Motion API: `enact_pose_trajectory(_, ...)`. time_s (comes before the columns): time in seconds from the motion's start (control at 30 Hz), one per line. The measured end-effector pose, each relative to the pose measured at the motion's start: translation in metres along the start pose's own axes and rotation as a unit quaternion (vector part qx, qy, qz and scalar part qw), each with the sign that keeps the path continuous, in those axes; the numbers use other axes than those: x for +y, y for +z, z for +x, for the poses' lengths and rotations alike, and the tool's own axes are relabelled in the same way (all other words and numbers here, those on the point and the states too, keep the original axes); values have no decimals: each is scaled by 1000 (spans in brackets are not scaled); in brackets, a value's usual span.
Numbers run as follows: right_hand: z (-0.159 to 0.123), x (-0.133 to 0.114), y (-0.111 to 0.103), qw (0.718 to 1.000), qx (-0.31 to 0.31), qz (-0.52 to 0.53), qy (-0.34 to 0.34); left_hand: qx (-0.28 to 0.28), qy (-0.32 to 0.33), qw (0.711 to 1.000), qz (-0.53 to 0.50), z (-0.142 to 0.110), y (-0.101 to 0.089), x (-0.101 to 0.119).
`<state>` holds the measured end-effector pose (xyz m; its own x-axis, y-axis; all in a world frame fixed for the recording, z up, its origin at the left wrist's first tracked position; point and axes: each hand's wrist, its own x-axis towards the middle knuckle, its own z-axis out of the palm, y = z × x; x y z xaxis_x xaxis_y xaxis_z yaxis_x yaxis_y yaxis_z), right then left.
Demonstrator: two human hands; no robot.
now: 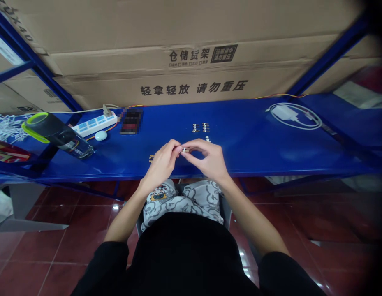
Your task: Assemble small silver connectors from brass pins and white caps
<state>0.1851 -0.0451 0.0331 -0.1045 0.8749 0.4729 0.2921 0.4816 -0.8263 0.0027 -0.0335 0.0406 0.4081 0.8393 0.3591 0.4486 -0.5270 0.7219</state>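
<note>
My left hand (163, 161) and my right hand (208, 158) meet above the front of the blue shelf, fingertips pinched together. Between them is a small white piece (184, 150), which my right thumb and forefinger grip. My left fingertips press close against it, and whatever they pinch is hidden. Just beyond, short screw-like pieces with white parts on them (205, 127) stand in two small groups. Loose white bits (207, 139) lie beside my right knuckles. Brass-coloured screw-like pieces (151, 158) poke out left of my left hand, partly covered by it.
On the left of the blue shelf (255, 139) are a dark bottle (69, 137) with a lime loop, a power strip (96, 123), a white rounded object (100, 135) and a pixelated dark item (131, 121). A charger with coiled cable (285, 113) lies right. Cardboard (191, 24) stands behind.
</note>
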Motion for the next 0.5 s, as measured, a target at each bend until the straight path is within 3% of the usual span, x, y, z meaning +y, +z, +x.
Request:
enact_pose_trajectory(0.27,5,15,-14,999,1,33,20,23,-23,999,34,3,-15,-5)
enact_pose_trajectory(0.5,14,49,-32,978,-10,-209,9,84,-55,978,181,8,-47,-45)
